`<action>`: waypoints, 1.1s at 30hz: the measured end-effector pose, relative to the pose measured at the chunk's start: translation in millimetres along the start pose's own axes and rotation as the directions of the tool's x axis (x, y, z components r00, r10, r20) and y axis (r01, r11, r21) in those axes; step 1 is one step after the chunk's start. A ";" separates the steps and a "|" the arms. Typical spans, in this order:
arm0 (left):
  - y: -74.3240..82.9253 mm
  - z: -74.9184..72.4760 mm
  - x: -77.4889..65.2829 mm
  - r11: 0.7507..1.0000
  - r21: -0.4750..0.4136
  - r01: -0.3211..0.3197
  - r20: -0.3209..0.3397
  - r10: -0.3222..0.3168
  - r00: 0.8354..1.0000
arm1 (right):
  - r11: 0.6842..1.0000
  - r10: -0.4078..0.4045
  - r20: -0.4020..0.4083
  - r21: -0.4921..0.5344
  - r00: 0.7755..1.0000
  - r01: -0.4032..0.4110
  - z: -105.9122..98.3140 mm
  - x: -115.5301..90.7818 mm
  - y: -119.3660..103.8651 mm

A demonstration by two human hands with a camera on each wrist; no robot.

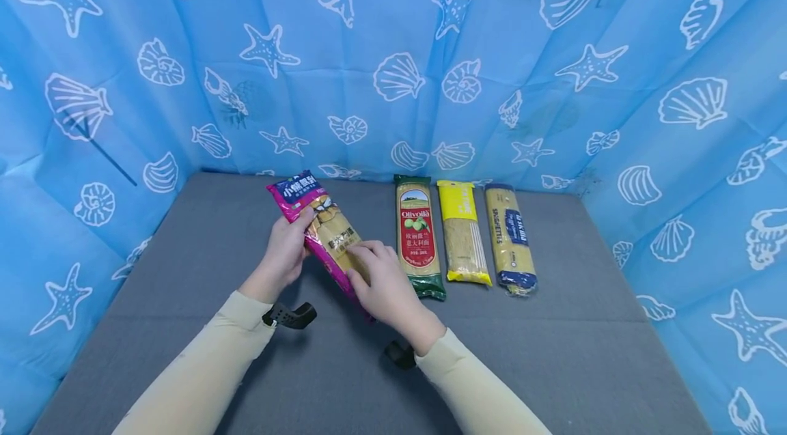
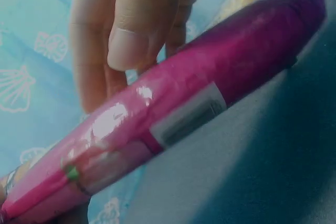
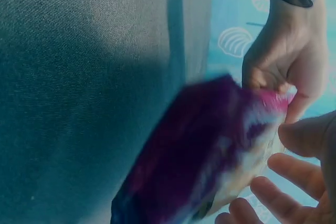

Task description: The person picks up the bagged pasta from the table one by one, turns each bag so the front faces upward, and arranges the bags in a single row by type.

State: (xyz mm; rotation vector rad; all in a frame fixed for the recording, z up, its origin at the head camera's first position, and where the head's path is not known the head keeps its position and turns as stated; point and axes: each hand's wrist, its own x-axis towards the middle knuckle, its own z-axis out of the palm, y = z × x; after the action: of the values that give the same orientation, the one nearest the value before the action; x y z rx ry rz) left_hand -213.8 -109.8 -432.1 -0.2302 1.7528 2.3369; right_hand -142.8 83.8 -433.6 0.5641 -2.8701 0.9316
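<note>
A magenta pasta pack [image 1: 337, 233] with a dark blue top is held tilted over the table. My left hand [image 1: 284, 250] grips its left edge near the upper end, thumb on the front. My right hand [image 1: 387, 283] touches the lower front with fairly straight fingers. In the right wrist view, that right hand [image 3: 294, 187] has its fingers spread along the pack's face, while the left hand [image 3: 286, 61] pinches the far end. The left wrist view shows the magenta side of the pack [image 2: 173, 93] with a pale label on it.
Right of the hands, three packs lie side by side: a green and red spaghetti pack [image 1: 419, 237], a yellow noodle pack [image 1: 465, 230] and a blue-ended spaghetti pack [image 1: 510, 237]. The grey cloth-covered table [image 1: 553, 367] meets a blue shell-print curtain [image 1: 344, 80] at the back and sides.
</note>
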 end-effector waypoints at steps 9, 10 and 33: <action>-0.9 0.0 0.9 0.997 0.068 -0.037 0.049 0.034 0.998 | 0.960 0.084 0.032 0.264 0.996 -0.089 0.1 -2.1 12.6; -1.3 0.1 1.2 0.997 0.072 -0.041 0.050 0.037 0.998 | 0.953 0.088 0.030 0.287 0.996 -0.093 0.9 -2.1 14.2; -12.6 3.9 9.1 0.965 0.247 -0.085 0.065 0.071 0.995 | 0.693 0.179 0.152 0.682 0.972 -0.234 13.4 -8.5 18.1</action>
State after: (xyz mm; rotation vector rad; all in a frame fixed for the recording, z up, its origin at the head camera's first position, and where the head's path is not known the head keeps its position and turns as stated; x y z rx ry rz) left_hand -219.4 -101.9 -444.9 -0.0546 2.0384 2.1204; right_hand -140.9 92.3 -456.0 0.2978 -2.5838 2.1124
